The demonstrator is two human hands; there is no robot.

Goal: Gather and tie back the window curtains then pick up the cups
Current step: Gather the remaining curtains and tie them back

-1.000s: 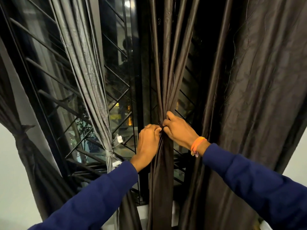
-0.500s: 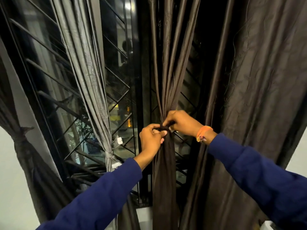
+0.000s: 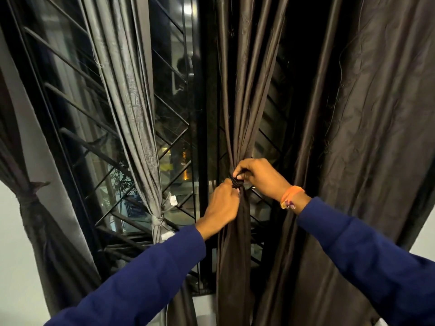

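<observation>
A dark brown curtain panel (image 3: 237, 109) hangs gathered into a narrow bunch in front of the window. At its waist sits a small dark tie knot (image 3: 236, 183). My right hand (image 3: 261, 176) pinches the knot from above and the right. My left hand (image 3: 222, 205) grips the bunch and tie just below and left of the knot. A grey curtain (image 3: 131, 118) to the left is knotted at its waist. At the far left a dark curtain (image 3: 30, 208) is tied back too. No cups are in view.
A wide dark brown curtain (image 3: 367, 137) hangs loose on the right. Behind the curtains stands a black window grille (image 3: 77, 128) with diagonal bars and dark glass. White wall (image 3: 14, 278) shows at the lower left and lower right.
Both hands have risen a little along the bunch. My right hand has shifted from gripping the fabric to pinching the knot from above; my left hand now holds just beneath it.
</observation>
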